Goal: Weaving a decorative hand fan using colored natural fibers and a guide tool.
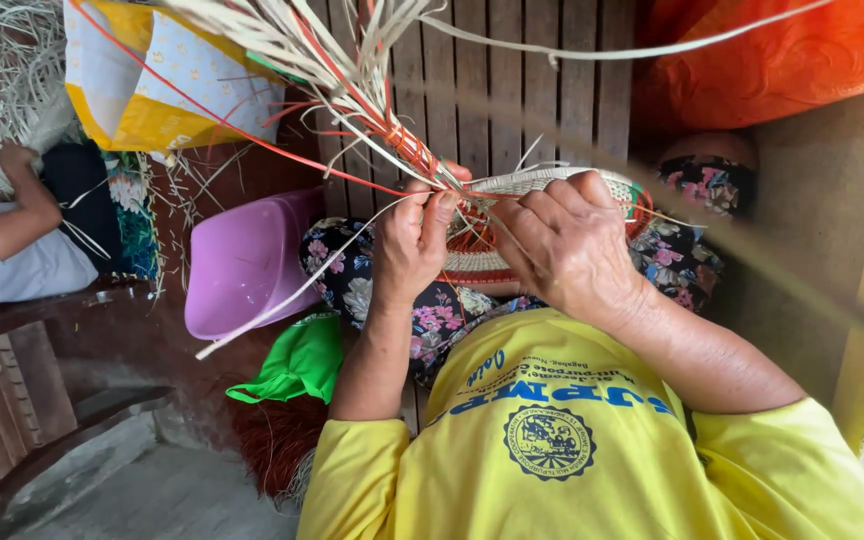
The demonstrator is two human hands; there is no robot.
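Yellow shirt (592, 450) close below, both hands weaving a basket on the lap
Left hand (414, 245) pinches red and pale strips (372, 90), fingers (442, 215) closed tight; right hand (567, 245) curls shut over the round woven basket (512, 225) rim, beside a purple plastic tub (242, 265) and green cloth (297, 360)

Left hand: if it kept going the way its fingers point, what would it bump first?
Probably the bundle of straw strips that the left hand pinches, just above its fingertips; depth is hard to judge.
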